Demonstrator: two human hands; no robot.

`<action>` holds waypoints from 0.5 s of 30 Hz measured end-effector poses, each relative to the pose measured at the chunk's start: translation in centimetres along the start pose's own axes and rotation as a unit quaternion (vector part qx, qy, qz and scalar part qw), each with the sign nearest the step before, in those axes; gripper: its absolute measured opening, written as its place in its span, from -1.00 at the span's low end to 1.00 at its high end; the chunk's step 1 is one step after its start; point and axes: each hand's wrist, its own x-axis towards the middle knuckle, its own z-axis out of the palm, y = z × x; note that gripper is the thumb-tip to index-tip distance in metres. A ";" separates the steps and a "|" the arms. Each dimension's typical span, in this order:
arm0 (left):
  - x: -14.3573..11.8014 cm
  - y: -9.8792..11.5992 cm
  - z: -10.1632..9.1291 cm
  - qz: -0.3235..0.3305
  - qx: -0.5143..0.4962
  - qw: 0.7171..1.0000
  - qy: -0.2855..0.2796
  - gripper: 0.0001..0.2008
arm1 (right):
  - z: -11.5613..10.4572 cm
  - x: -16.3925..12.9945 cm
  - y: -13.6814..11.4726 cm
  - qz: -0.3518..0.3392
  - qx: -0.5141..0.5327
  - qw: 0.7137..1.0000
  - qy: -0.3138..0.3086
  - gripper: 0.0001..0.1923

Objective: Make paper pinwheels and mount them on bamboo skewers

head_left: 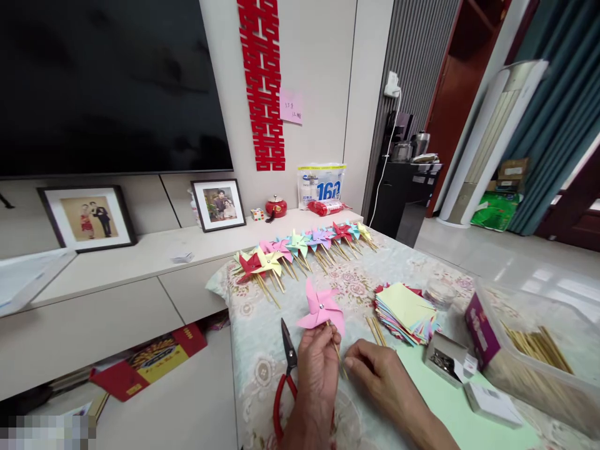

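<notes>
Since its blades look like folded paper, the pink pinwheel [328,309] should weigh next to nothing and crease at a careless squeeze. It is held up above the cloth-covered desk [253,406], at the upper end of a thin wooden stick [337,353], with a small shiny pin head [321,306] at its hub.

Take that hub as the centre of the dial, with twelve o'clock away from the person. At six o'clock the left hand [319,362] has its fingers closed around the stick just beneath the blades. That is probably the best hold: the stick seems stiff, dry and not slippery, though thin enough to roll or snap if bent hard. The blades are the fragile part, so any touch there should stay light, preferably close to the pin rather than at the outer points.

Between four and five o'clock, the right hand [382,375] has its fingers curled beside the stick's lower end; whether they touch or pinch it, I cannot tell.

At seven o'clock lie red-handled pliers [289,356], by the look of them; at three, a stack of coloured paper [405,303]. A row of pinwheels [300,242] spreads from ten to one o'clock.
</notes>
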 end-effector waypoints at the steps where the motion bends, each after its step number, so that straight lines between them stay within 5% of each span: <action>1: 0.1 0.0 -0.1 0.001 -0.009 1.000 -0.001 -0.74 | 0.3 0.0 0.0 0.011 0.007 1.000 -0.007 -0.83; 7: 0.1 -0.4 -0.1 0.003 -0.029 0.999 -0.035 -0.77 | 1.9 0.2 1.2 0.036 0.054 0.998 -0.029 -0.83; 15: -0.7 -0.4 0.6 -0.013 -0.044 0.999 0.009 -0.74 | 1.5 0.8 1.7 0.049 0.069 0.996 0.030 -0.70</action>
